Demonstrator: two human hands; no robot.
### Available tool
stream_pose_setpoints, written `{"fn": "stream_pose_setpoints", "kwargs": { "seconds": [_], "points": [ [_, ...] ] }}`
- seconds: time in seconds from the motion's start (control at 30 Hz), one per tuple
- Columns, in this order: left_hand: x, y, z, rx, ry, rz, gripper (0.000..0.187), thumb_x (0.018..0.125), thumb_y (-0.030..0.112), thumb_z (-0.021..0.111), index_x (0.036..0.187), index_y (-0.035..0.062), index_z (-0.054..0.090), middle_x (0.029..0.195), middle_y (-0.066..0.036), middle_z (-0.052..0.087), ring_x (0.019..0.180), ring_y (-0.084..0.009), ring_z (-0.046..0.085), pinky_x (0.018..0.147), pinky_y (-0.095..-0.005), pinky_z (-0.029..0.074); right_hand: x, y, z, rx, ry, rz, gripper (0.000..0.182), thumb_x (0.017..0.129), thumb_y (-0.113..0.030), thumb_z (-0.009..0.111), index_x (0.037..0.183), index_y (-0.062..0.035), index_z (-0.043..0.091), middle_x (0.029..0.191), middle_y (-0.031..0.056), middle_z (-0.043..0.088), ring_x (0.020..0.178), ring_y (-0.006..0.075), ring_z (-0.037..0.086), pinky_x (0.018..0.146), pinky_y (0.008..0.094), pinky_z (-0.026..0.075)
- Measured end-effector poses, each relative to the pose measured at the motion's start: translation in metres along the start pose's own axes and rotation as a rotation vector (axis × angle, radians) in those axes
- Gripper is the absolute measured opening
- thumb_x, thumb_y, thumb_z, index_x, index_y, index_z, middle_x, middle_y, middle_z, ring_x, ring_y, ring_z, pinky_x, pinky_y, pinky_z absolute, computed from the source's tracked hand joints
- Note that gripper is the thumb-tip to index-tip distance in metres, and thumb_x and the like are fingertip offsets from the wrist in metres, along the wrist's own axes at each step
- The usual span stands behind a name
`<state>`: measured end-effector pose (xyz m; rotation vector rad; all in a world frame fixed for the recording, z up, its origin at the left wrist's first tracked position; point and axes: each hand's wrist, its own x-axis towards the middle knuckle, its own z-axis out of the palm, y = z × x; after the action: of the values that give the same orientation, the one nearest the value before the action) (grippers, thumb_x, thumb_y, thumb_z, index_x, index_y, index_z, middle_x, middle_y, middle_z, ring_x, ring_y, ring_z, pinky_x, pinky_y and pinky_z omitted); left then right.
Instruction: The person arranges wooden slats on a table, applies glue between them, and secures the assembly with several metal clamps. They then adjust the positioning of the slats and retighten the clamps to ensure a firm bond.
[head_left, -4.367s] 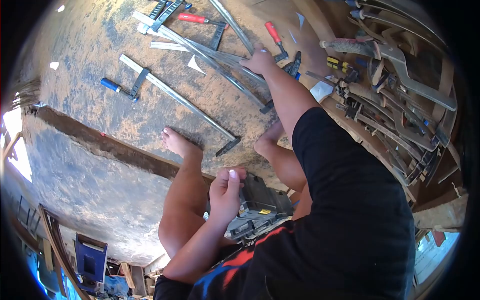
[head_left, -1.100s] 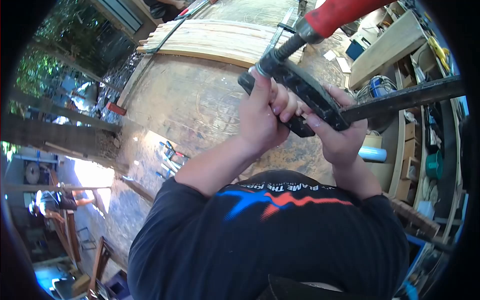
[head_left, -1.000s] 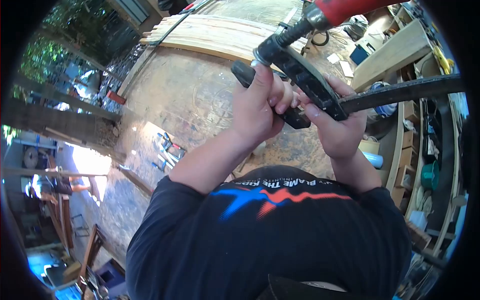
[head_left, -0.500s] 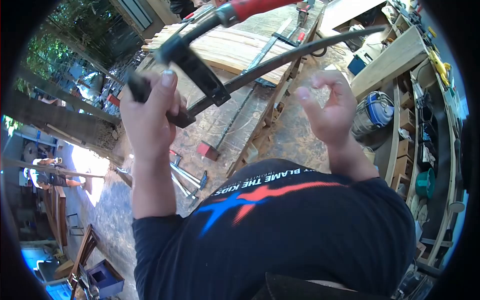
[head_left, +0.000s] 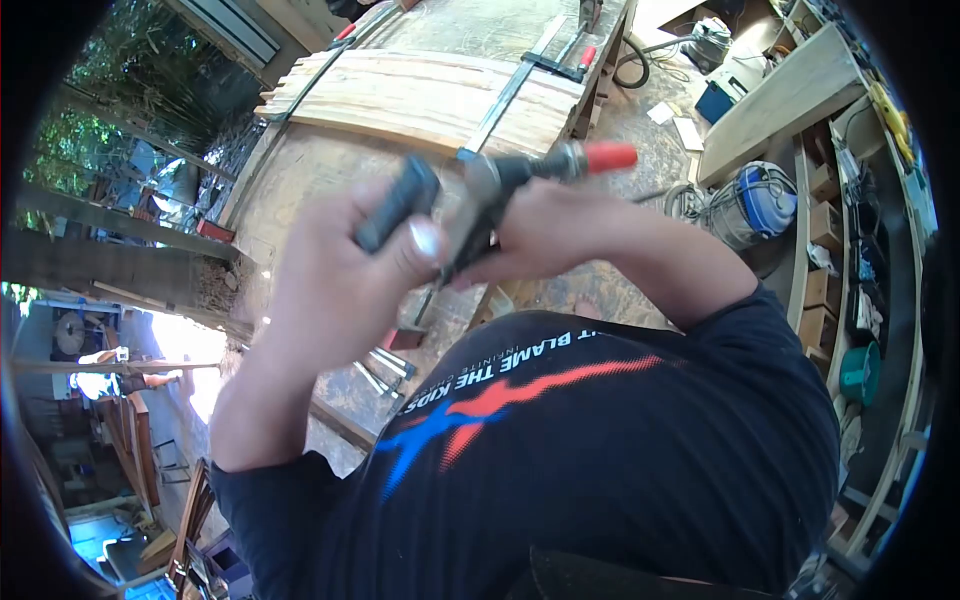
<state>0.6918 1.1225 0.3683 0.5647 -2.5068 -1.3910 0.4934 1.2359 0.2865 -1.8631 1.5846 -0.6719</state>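
Clamp (head_left: 470,195) sits raised before my chest, above the planks (head_left: 420,95) on the tabletop (head_left: 330,180), my left hand (head_left: 335,265) and right hand (head_left: 545,225) both in a closed grip around it; I'd steady the bar firmly while working its red handle (head_left: 610,157).

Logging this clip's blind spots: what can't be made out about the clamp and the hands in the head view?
- Clamp: motion-blurred, bar and jaws hidden behind both hands; only the red handle is clear.
- Right hand: fingers blurred, grip unclear.
- Left hand: palm faces away, contact hidden.
- Glued panel: top cut off by the frame edge.
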Motion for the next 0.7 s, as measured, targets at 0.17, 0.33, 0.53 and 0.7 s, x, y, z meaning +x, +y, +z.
{"fn": "stream_pose_setpoints", "kwargs": {
  "seconds": [0.17,0.33,0.53,0.7],
  "points": [
    [0.046,-0.003,0.06,-0.171,0.059,-0.102,0.052,0.089,0.054,0.078,0.09,0.0028,0.066,0.069,-0.001,0.055,0.064,-0.0109,0.052,0.058,-0.0304,0.044,-0.04,0.072,-0.022,0.129,-0.055,-0.081,0.033,0.094,-0.038,0.072,0.114,-0.0125,0.075,0.103,0.0124,0.075,0.093,0.0298,0.073,0.081,0.0422,0.056],
    [0.093,0.025,0.1,0.133,0.037,0.11,0.048,0.09,0.049,0.078,0.089,0.0035,0.064,0.068,-0.006,0.053,0.065,-0.0123,0.049,0.059,-0.0316,0.044,-0.062,0.125,-0.076,0.241,-0.007,-0.301,0.03,0.093,-0.037,0.073,0.107,-0.0113,0.075,0.103,0.0116,0.075,0.095,0.0298,0.073,0.081,0.0413,0.058],
    [0.139,0.074,0.123,-0.08,0.149,-0.006,0.036,0.096,0.039,0.073,0.094,0.0037,0.066,0.071,-0.005,0.055,0.068,-0.01,0.054,0.063,-0.03,0.045,-0.058,0.13,-0.133,0.306,-0.291,-0.178,0.036,0.095,-0.041,0.072,0.113,-0.0095,0.072,0.106,0.0132,0.074,0.102,0.0275,0.072,0.092,0.0398,0.055],
    [0.128,0.085,0.131,0.115,0.003,0.09,0.056,0.092,0.063,0.069,0.084,0.0085,0.062,0.063,-0.001,0.053,0.057,-0.0111,0.058,0.054,-0.0292,0.044,-0.059,0.146,-0.136,0.245,-0.247,-0.531,0.032,0.088,-0.024,0.078,0.115,-0.0104,0.071,0.096,0.0105,0.076,0.088,0.0306,0.074,0.079,0.039,0.059]
  ]
}}
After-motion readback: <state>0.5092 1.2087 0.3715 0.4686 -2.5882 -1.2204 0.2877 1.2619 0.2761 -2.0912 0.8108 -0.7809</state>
